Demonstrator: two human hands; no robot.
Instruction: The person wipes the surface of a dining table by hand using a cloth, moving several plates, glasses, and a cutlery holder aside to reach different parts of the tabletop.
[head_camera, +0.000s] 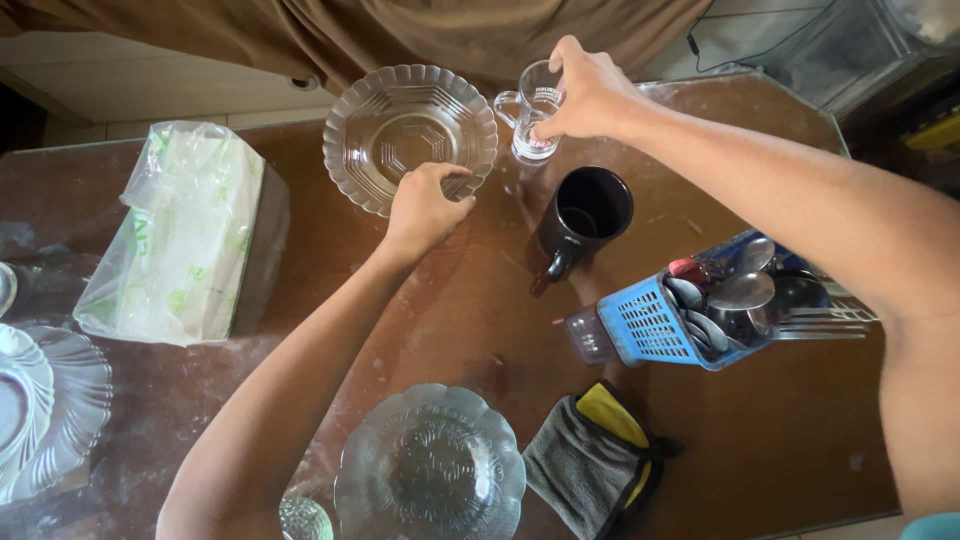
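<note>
The desk (450, 330) lay bare in a broad strip down its middle, between the wrapped box (185, 235) on the left and the blue cutlery basket (690, 310) on the right. The black mug (585, 215) stood just below the small glass mug (532, 120), narrowing the way toward the large scalloped glass bowl (410, 135). Along the near edge, a glass plate (430, 465) and a grey cloth (590, 460) sat close together. Stacked glass plates (45, 405) crowded the left edge. The far right corner of the desk stayed open.
</note>
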